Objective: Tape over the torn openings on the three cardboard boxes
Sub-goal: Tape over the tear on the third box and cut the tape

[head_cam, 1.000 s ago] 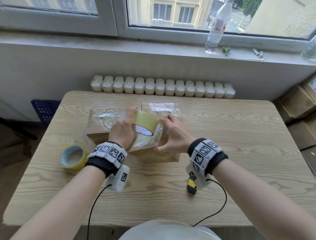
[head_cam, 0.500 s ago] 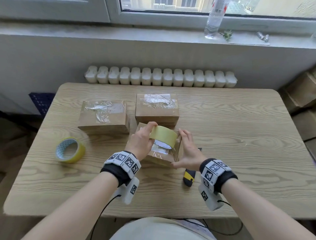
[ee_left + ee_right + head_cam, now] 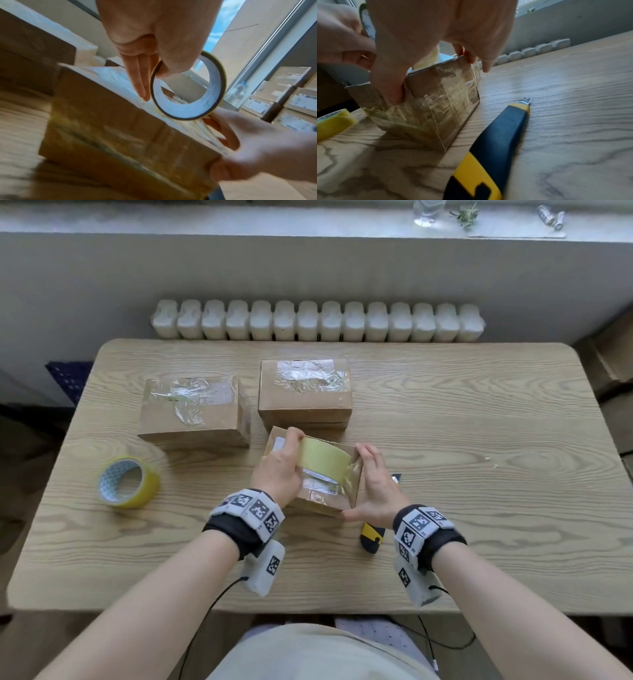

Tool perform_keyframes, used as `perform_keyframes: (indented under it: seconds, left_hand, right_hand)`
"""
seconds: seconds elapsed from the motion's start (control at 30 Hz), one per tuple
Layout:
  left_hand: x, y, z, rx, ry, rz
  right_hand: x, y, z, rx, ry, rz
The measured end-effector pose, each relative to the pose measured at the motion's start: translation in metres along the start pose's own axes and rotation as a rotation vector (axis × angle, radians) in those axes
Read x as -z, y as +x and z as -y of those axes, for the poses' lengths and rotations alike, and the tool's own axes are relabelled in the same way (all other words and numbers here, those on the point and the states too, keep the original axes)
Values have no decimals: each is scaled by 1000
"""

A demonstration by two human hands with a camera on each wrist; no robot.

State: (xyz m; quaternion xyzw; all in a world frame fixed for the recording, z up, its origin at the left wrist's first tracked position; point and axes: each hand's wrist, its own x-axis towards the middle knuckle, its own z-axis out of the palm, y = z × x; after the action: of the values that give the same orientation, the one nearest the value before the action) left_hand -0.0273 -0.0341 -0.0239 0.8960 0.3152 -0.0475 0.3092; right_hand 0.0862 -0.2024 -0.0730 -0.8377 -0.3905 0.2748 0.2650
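Observation:
Three brown cardboard boxes sit on the wooden table (image 3: 479, 474). The left box (image 3: 191, 412) and the back box (image 3: 305, 388) have crinkled clear tape on top. The near box (image 3: 329, 501) stands between my hands, its sides wrapped in tape (image 3: 436, 105). My left hand (image 3: 281, 470) grips a pale yellow tape roll (image 3: 323, 462) just above this box, thumb through the ring (image 3: 188, 86). My right hand (image 3: 375, 491) grips the box's right near corner, thumb on the near face (image 3: 390, 88).
A second yellow tape roll (image 3: 128, 482) lies flat at the table's left. A yellow and black utility knife (image 3: 371, 537) lies right of the near box, blade tip out (image 3: 526, 100). A white radiator (image 3: 318, 320) runs behind the table, with more cardboard boxes (image 3: 613, 364) at the right.
Both hands came toward me with the tape roll and the near box, away from the two back boxes. The view has tilted down.

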Motion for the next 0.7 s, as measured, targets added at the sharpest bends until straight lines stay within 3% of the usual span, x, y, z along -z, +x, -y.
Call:
perform_keyframes:
  seconds: [0.13, 0.23, 0.37, 0.63, 0.7]
  left_hand:
    - [21, 1, 22, -37, 82, -100]
    - [17, 0, 24, -9, -42, -175]
    - [2, 1, 22, 63, -139, -157]
    - [32, -12, 46, -25, 58, -192]
    - [30, -8, 45, 21, 11, -211]
  right_hand:
    - [4, 4, 3, 23, -18, 12]
    - [4, 7, 5, 13, -26, 38]
    - [3, 5, 1, 1, -20, 46]
    - [5, 11, 1, 6, -40, 62]
    - [4, 11, 2, -4, -46, 63]
